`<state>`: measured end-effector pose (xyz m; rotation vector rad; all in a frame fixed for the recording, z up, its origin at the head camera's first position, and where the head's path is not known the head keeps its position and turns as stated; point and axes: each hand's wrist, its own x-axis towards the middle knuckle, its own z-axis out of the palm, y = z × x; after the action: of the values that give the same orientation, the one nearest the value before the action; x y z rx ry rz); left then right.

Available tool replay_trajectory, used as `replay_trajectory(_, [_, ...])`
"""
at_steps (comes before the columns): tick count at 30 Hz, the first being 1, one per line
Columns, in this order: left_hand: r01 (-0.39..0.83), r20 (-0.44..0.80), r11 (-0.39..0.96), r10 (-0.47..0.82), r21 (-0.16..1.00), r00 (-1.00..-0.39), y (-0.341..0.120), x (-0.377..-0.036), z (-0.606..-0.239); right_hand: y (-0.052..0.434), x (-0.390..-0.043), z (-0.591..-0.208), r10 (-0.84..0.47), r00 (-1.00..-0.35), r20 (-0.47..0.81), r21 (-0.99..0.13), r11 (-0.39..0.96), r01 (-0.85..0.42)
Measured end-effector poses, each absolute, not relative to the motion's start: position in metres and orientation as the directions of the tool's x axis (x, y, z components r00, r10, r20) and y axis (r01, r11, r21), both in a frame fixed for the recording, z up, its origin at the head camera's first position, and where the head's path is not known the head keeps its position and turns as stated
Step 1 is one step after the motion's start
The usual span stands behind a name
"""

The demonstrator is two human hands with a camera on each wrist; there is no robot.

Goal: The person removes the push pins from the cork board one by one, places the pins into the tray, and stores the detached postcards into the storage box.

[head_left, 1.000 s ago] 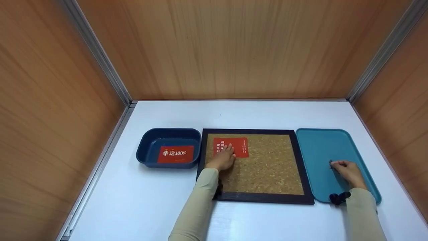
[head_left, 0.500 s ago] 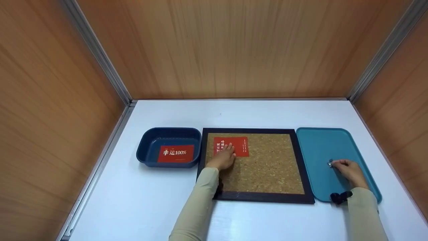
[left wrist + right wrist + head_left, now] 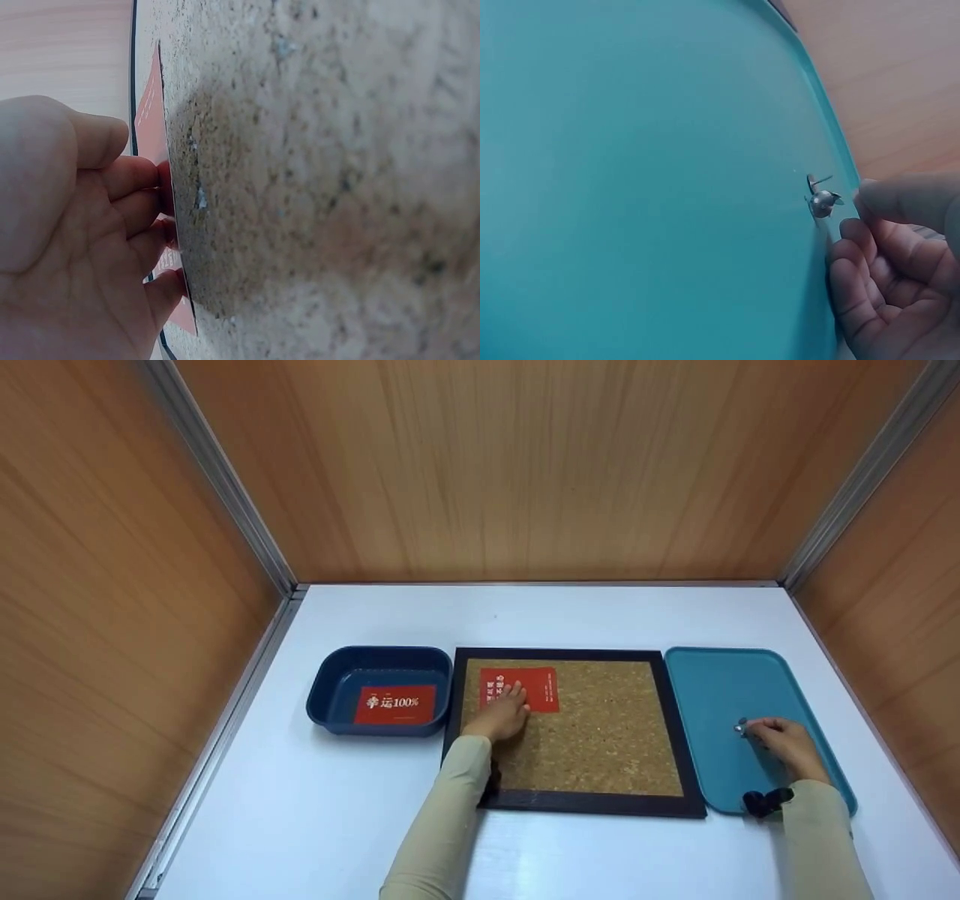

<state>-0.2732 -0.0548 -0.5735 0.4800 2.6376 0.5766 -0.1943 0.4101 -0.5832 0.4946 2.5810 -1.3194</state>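
A red card (image 3: 541,690) with white lettering lies on the cork board (image 3: 600,727), near its upper left corner. My left hand (image 3: 501,716) rests on that card, its fingertips pressing the surface; in the left wrist view the fingers (image 3: 139,214) reach over the card's edge. A few small silver thumbtacks (image 3: 823,202) lie on the teal tray (image 3: 727,682). Beside them is my right hand (image 3: 786,744), thumb and fingertips drawn close together right next to the tacks. I cannot tell whether a tack sits between those fingertips.
A navy blue bin (image 3: 322,697) stands left of the board, with another red card (image 3: 395,705) inside. The board's black frame (image 3: 592,802) borders the tray. Wood-grain panels (image 3: 480,472) enclose the white table (image 3: 315,825) at the back and sides.
The right fingertips have shifted slightly right, and more of the silver tacks shows beside them. The left hand and the card under it stay in place.
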Motion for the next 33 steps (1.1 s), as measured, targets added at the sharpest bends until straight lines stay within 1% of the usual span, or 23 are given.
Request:
replay_trajectory(6, [0.219,-0.303,0.858,0.387,0.464,-0.871,-0.053,-0.272,-0.571,0.413,-0.194,-0.581,0.187,-0.935,-0.302,-0.720,0.599,0.352])
replay_trajectory(14, [0.215,-0.312,0.858,0.387,0.466,-0.868,-0.053,-0.272,-0.573,0.408,-0.197,-0.578,0.194,-0.941,-0.278,-0.775,0.533,0.339])
replay_trajectory(20, [0.222,-0.317,0.862,0.390,0.456,-0.865,-0.053,-0.274,-0.574,0.402,-0.208,-0.574,0.180,-0.952,-0.246,-0.793,0.528,0.304])
replay_trajectory(29, [0.235,-0.308,0.859,0.399,0.455,-0.864,-0.054,-0.274,-0.575,0.389,-0.219,-0.564,0.151,-0.956,-0.253,-0.823,0.486,0.295])
replay_trajectory(33, [0.233,-0.299,0.851,0.403,0.471,-0.865,-0.054,-0.274,-0.575,0.381,-0.223,-0.560,0.141,-0.954,-0.266,-0.850,0.432,0.301])
